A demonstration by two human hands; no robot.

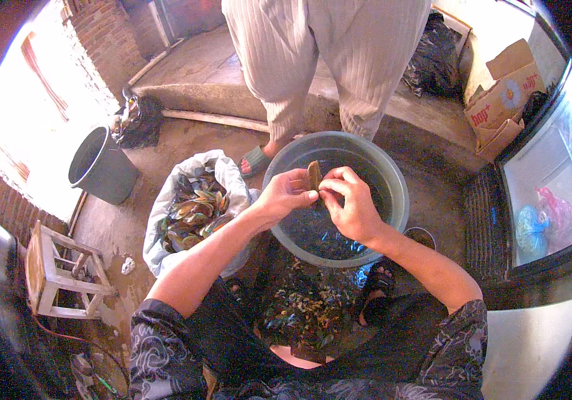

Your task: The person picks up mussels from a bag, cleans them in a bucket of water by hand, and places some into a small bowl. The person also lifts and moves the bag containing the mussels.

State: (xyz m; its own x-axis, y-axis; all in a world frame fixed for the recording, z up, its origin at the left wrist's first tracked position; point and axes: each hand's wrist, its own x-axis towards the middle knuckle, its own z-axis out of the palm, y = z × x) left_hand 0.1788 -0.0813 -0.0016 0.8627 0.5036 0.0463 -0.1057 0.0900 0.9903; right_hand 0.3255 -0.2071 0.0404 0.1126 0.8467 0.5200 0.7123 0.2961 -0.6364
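Observation:
A brown-green mussel (314, 172) stands on end between the fingers of my left hand (283, 192). My right hand (350, 206) pinches the lower side of the same shell with thumb and fingertips. Both hands are over a round grey plastic tub (400, 200) holding dark water. Whatever lies under the water is too dark to make out. To the left of the tub, a white sack (155, 250) with its mouth rolled open is full of green-lipped mussels (196, 205). Between my feet, wet scraps and shell debris (311, 300) cover the floor.
Another person in ribbed trousers (286, 60) stands just beyond the tub, a sandal (255, 161) beside its rim. A dark bucket (116, 175) and wooden stool (48, 280) are at left. At right are a cardboard box (501, 100) and glass-fronted cabinet (531, 175) with plastic bags.

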